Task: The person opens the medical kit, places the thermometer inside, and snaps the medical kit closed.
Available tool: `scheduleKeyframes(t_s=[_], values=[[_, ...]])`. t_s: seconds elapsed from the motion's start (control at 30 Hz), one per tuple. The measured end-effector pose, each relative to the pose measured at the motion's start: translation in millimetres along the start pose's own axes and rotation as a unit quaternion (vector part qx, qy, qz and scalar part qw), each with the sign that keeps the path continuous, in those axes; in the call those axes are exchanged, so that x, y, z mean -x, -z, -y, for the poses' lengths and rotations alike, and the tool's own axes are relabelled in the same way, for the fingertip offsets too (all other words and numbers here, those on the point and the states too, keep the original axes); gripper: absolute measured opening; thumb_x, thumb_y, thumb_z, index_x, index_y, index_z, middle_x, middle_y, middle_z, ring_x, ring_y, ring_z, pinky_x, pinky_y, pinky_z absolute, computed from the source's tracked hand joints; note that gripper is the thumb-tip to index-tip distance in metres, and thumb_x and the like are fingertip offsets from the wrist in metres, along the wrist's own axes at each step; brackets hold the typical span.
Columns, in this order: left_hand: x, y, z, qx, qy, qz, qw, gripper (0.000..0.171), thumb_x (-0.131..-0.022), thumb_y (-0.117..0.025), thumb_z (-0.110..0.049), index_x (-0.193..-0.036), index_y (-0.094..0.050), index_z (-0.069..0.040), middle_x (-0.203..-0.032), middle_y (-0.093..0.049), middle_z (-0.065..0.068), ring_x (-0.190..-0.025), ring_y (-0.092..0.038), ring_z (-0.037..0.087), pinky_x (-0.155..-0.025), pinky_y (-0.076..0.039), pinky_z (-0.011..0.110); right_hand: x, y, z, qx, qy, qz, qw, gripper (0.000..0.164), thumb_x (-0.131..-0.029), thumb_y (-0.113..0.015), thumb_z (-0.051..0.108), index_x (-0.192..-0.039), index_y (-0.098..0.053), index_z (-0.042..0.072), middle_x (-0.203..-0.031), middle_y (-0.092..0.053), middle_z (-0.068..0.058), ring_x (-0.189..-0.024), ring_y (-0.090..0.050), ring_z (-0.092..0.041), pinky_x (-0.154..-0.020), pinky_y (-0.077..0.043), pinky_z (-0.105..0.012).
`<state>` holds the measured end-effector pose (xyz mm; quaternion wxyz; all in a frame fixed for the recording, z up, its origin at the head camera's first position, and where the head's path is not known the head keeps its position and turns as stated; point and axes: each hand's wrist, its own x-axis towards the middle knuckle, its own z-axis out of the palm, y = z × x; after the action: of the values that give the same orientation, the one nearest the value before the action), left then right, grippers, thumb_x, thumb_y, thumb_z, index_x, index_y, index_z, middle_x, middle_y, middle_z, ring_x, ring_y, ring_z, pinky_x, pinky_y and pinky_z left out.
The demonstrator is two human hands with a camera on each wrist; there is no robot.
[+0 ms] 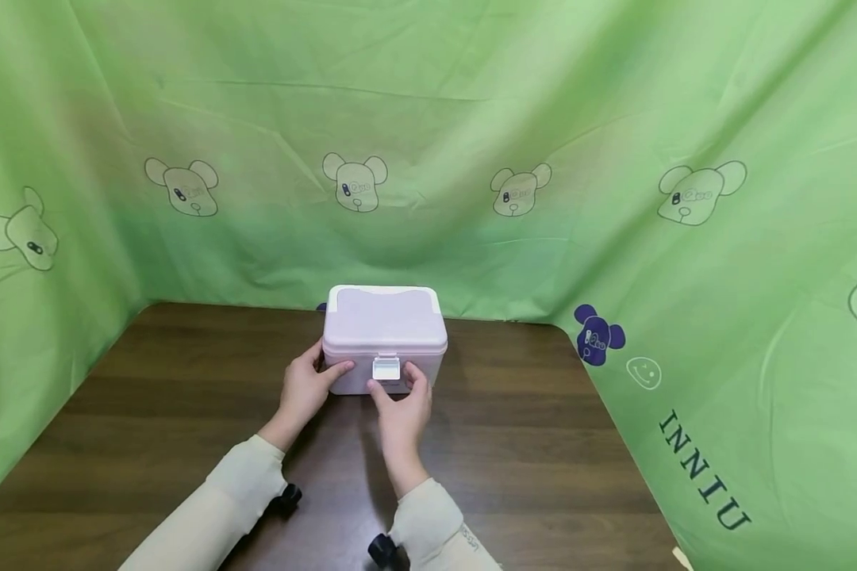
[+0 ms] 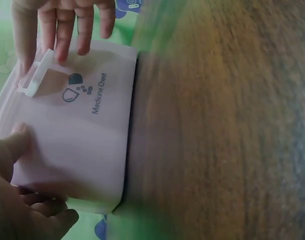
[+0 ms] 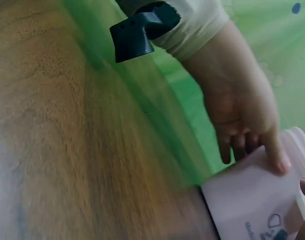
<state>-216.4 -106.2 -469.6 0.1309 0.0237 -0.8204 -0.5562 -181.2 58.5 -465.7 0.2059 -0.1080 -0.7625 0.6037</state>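
Observation:
A pale pink medicine box (image 1: 384, 317) with a rounded lid stands near the back of the table, its lid down. Its white front latch (image 1: 386, 369) tilts outward from the front face. My left hand (image 1: 305, 386) grips the box's left side, the thumb on the front and the other fingers round the corner. At the latch, my right hand (image 1: 404, 412) has its thumb and index finger on either side, holding it. In the left wrist view, the right hand's other fingers (image 2: 84, 35) hang close to the front, above the printed words "Medicine Chest".
A dark wooden table (image 1: 528, 444) runs under both arms. Green cloth (image 1: 428, 95) printed with bear heads hangs round its back and sides. Black wrist mounts (image 1: 382, 549) sit under the cream sleeves. A small pale object (image 1: 682, 558) shows at the lower right edge.

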Motion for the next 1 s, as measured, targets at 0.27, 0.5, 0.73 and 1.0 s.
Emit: scheduleKeyframes(t_s=[0.27,0.5,0.73,1.0], values=[[5.4,2.9,-6.2,-0.037,0.003,0.000,0.9993,0.067,-0.091,-0.079,-0.037,-0.147,-0.057,-0.007,-0.137,-0.065,0.015,-0.129,-0.061,0.027,-0.100,-0.054,0.049,2,-20,0,0.045,-0.022,-0.030,0.998,0.069,-0.068,-0.097,0.018,-0.125,-0.059,0.010,-0.120,-0.064,-0.008,-0.116,-0.057,-0.030,-0.102,-0.041,-0.048],[8.0,3.6,-7.2,-0.045,-0.002,-0.004,0.9990,0.062,-0.093,-0.077,-0.034,-0.145,-0.058,-0.006,-0.133,-0.067,0.014,-0.124,-0.064,0.025,-0.095,-0.056,0.047,-1,-27,0,0.056,-0.011,-0.060,0.997,0.061,-0.069,-0.095,0.019,-0.118,-0.060,0.010,-0.119,-0.063,-0.009,-0.115,-0.058,-0.034,-0.101,-0.040,-0.047],[13.0,4.4,-7.1,-0.047,-0.006,-0.012,0.9988,0.059,-0.095,-0.075,-0.032,-0.145,-0.058,-0.005,-0.132,-0.068,0.016,-0.121,-0.065,0.025,-0.092,-0.058,0.047,1,-25,-3,0.089,0.032,-0.070,0.993,0.056,-0.070,-0.094,0.023,-0.111,-0.059,0.010,-0.112,-0.062,-0.008,-0.110,-0.057,-0.031,-0.100,-0.038,-0.045],[12.1,6.1,-11.0,-0.058,-0.007,-0.006,0.9983,0.053,-0.096,-0.075,-0.029,-0.140,-0.063,-0.003,-0.126,-0.071,0.016,-0.116,-0.069,0.026,-0.090,-0.059,0.048,2,-24,3,0.083,0.089,-0.111,0.986,0.053,-0.071,-0.091,0.023,-0.106,-0.055,0.007,-0.108,-0.057,-0.007,-0.106,-0.055,-0.030,-0.099,-0.038,-0.044]])
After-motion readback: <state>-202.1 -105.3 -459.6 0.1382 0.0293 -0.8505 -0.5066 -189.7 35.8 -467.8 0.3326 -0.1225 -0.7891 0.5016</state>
